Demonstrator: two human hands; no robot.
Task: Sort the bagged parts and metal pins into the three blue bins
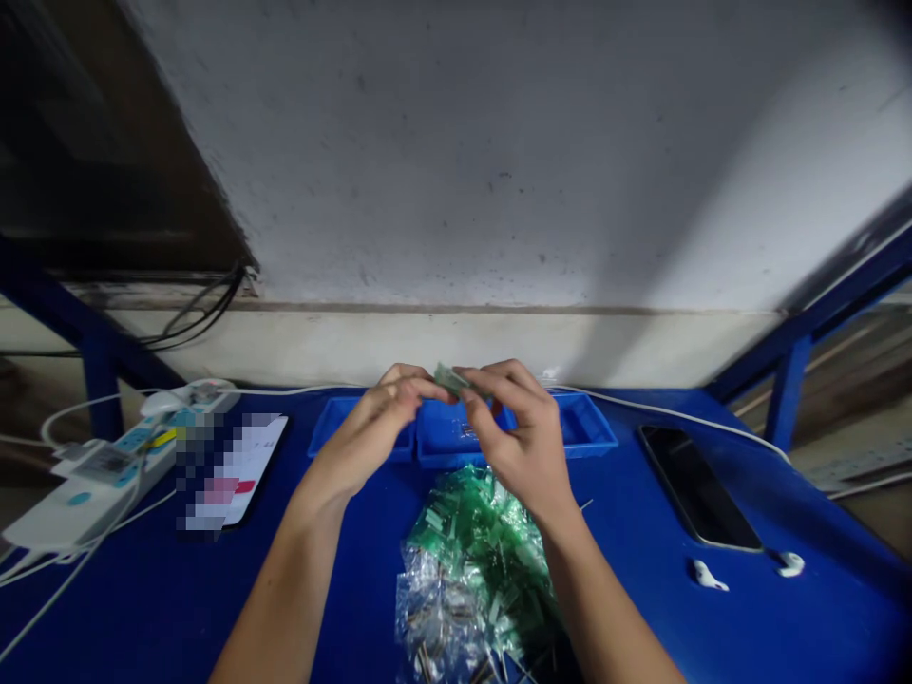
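Observation:
Both hands meet above the blue bins, around a small see-through greenish plastic packet (450, 378). My left hand (381, 413) pinches its left side with thumb and fingertips. On the other side, my right hand (519, 423) grips it between thumb and forefinger. What the packet contains is too small to make out. Beneath the hands, a heap of green plastic bags (484, 532) lies on the blue table, partly covered by my right forearm. Clear packets (442, 613) with thin stick-like pieces in them lie at its near side.
Blue bins (588, 426) stand along the back of the table, by the wall. To the left are a white power strip (92, 499) with cables and a lit phone (249, 475). A dark phone (698, 489) and white earbuds (711, 576) lie to the right.

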